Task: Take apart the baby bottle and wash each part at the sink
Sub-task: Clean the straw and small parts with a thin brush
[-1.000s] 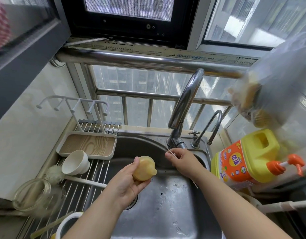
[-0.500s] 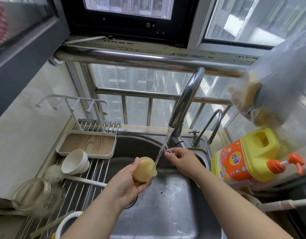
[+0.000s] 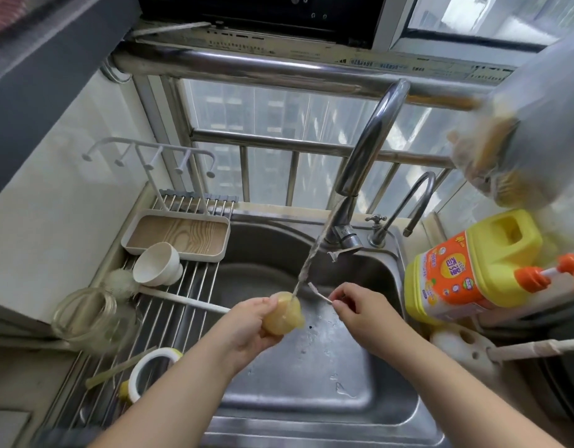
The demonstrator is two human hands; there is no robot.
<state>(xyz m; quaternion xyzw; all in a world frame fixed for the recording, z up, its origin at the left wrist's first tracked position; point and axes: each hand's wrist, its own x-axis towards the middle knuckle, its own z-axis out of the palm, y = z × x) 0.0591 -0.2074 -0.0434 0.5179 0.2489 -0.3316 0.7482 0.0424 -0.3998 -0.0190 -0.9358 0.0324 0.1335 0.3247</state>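
Fingers of the left hand [image 3: 247, 328] curl round a translucent yellowish silicone bottle nipple [image 3: 283, 313], held over the steel sink [image 3: 311, 383] with the forearm reaching up from below — tap water [image 3: 306, 270] lands on its top. Just right, the right hand [image 3: 360, 313] pinches a thin white stick-like brush [image 3: 318, 294], forearm angled inward.

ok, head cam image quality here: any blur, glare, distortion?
Head view: strong backlight from the barred window; wide-angle bend in the steel rail; the clear plastic bag at upper right is blurred; glare patches on the wet steel sink; the hands and the yellowish silicone nipple are sharp.
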